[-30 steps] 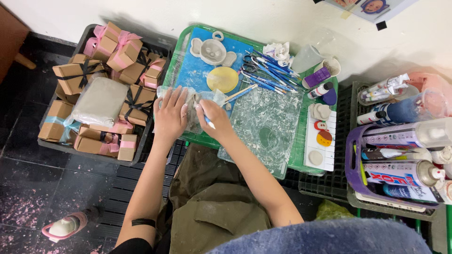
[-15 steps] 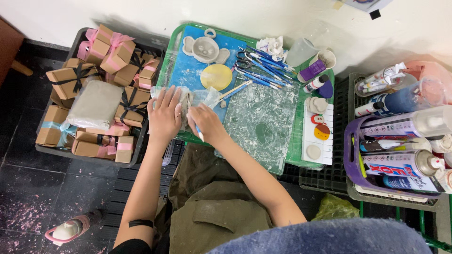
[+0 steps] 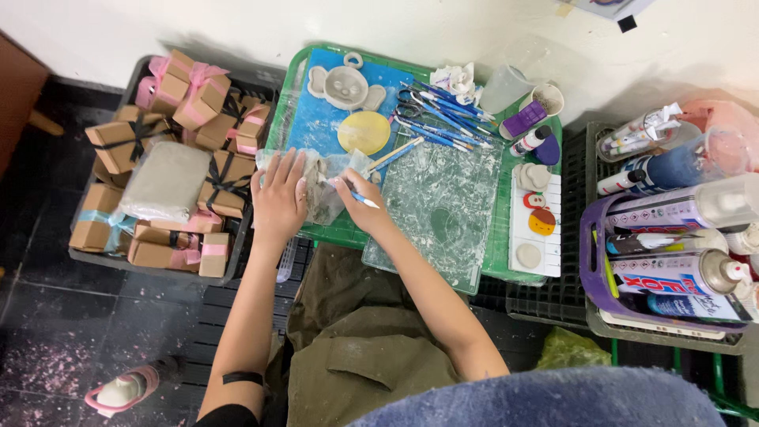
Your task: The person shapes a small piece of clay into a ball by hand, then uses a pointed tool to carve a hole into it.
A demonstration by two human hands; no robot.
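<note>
Grey clay lump in clear plastic wrap lies at frame centre-left, on the near edge of the green plastic tray. The left hand rests flat on the wrap, fingers spread. The right hand touches the wrap's right side, fingers pinching a thin blue-handled modelling tool. A yellow round disc lies just above; brown ribboned gift boxes fill the left crate.

Matt grey clay lump in crinkled clear plastic wrap; smooth plastic green tray; clay-smeared glossy transparent sheet; matt brown cardboard boxes with satin ribbon; glossy spray cans.
</note>
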